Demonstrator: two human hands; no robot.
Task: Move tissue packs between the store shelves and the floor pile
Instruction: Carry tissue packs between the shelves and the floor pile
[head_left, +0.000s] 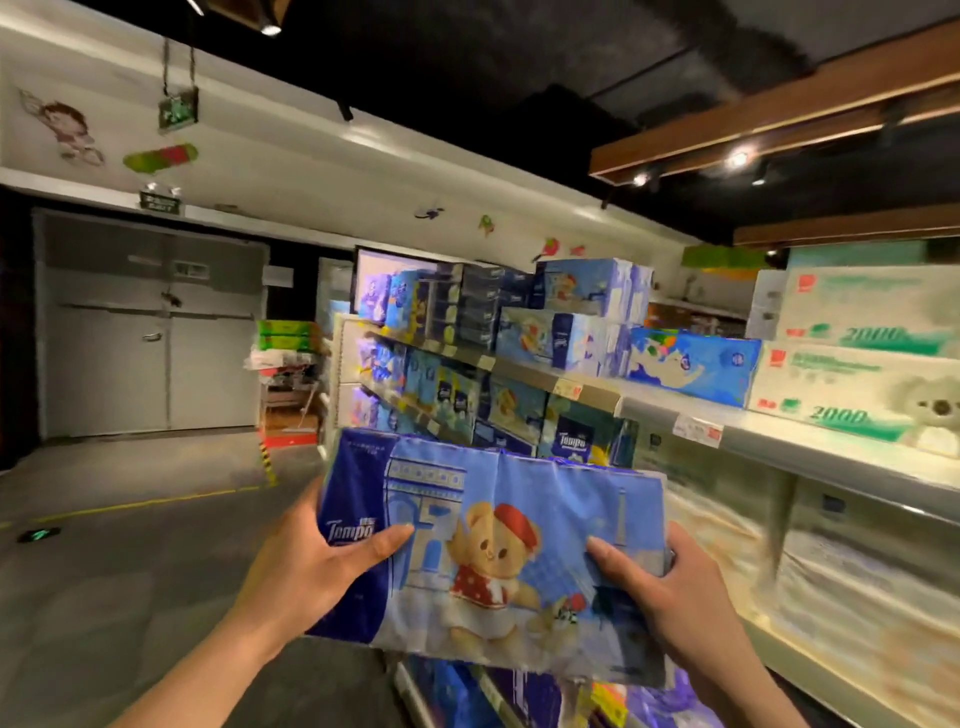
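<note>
I hold a blue Tempo tissue pack (498, 551) with a bear in a red beret printed on it, raised in front of me. My left hand (317, 566) grips its left end, thumb across the front. My right hand (660, 592) grips the right end, thumb on the front and fingers behind. The store shelves (779, 447) run along the right, with more blue tissue packs (592, 312) stacked on the top shelf. Below the held pack, more blue packs (519, 696) lie low down, partly hidden.
White boxes with green print (857, 358) stand on the top shelf at right. A blue whale-print pack (691, 364) lies beside them. Grey double doors (156, 332) close the far left wall. The grey floor (130, 561) stretches left, with a yellow line.
</note>
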